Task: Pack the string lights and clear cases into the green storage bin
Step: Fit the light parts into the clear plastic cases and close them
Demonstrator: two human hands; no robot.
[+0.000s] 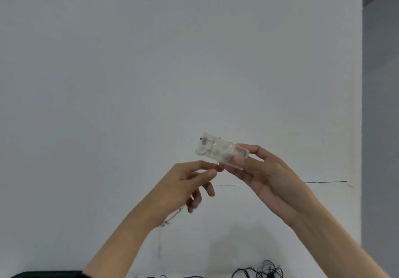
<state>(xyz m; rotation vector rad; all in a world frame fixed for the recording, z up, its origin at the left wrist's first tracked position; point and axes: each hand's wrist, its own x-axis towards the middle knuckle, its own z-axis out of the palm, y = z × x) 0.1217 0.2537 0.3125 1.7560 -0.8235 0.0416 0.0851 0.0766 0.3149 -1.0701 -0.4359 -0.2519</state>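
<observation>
- No text, label, brand, number or sign legible in the view.
- Clear case (220, 151): small dark mark at one end, too blurred to read.

Soft, even, cool-grey light over the wall (151, 62), no glare. A faint shadow on it under the right hand (269, 176). Left hand (187, 182) fingertips a touch smeared. The clear case (220, 151) reads hazy, and the pale string lights (172, 215) nearly vanish against the wall. Far-right strip (380, 126) sits darker, flatter grey.

Tilted clear case (220, 151), dark string lights (262, 271) below.
</observation>
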